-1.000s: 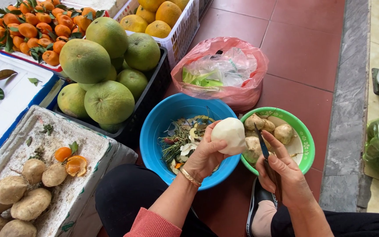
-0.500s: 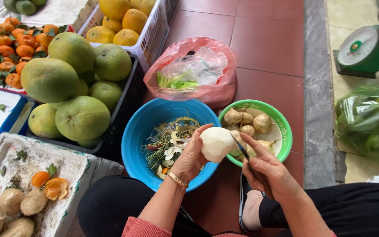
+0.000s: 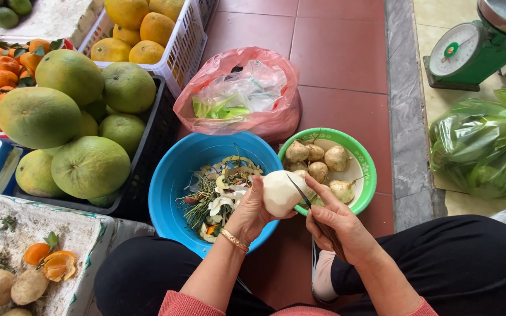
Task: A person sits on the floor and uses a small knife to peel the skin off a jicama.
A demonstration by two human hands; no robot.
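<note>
The left hand [image 3: 252,212] is curled around a peeled white root [image 3: 281,192], fingers wrapped behind it so only the thumb side and knuckles show; the root sits above the gap between a blue basin [image 3: 174,175] and a green bowl [image 3: 365,164], touching neither as far as can be seen. The right hand [image 3: 338,221] is closed on a knife [image 3: 301,192], whose dark blade lies against the root's right side; the handle is mostly buried in the palm, with only a brown end showing below the hand. The basin holds a heap of peelings [image 3: 218,196], partly hidden by the left hand. In the green bowl lie several unpeeled roots [image 3: 317,161], the nearest ones covered in part by the peeled root and the right fingers. Behind stands a pink plastic bag [image 3: 265,120] with clear bags and something green inside, hard to make out. A black crate of large green fruit [image 3: 89,167] sits to the left. A green scale [image 3: 469,52] is cut off at the top right edge.
</note>
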